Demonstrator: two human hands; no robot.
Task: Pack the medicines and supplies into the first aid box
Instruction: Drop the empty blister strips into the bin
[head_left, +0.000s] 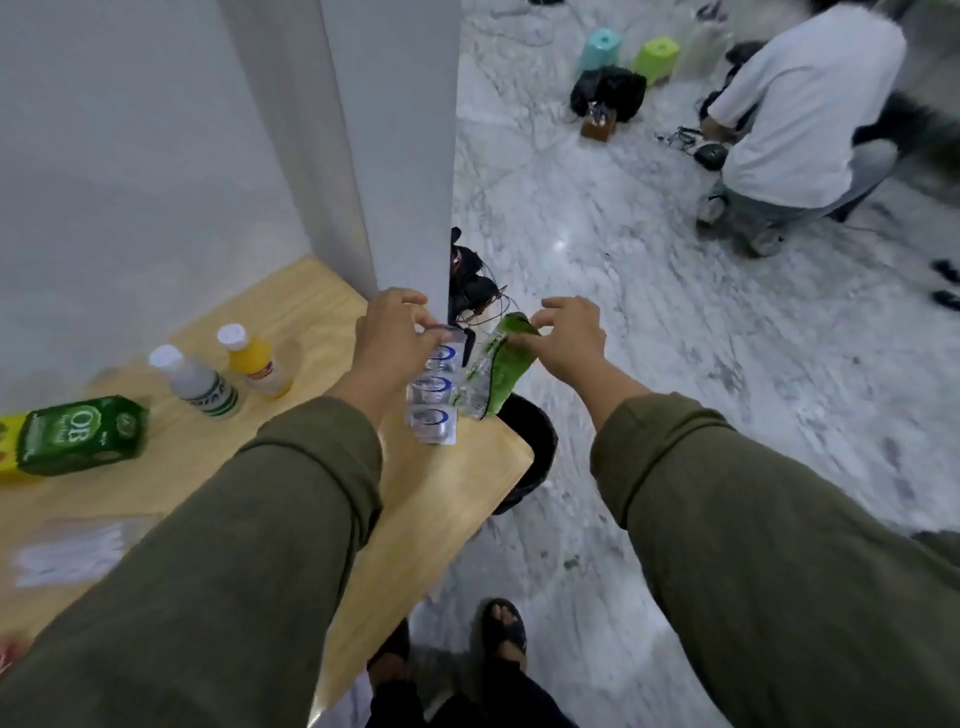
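Observation:
My left hand (392, 332) pinches the top of a hanging strip of clear sachets with blue print (434, 400), held above the right end of the wooden table (457, 483). My right hand (569, 338) pinches a green and clear packet (501, 371) right beside that strip, over the table's edge. On the table to the left lie a green box marked OB (83, 434), a clear bottle with a white cap (200, 384), a yellow bottle with a white cap (257, 361) and a blurred clear pack of white items (67, 553). No first aid box is in view.
A black waste bin (532, 447) stands on the marble floor at the table's right corner. A grey wall corner (395, 156) rises just behind my hands. A person in a white shirt (800, 114) crouches at the far right beside stools, a bag and cables.

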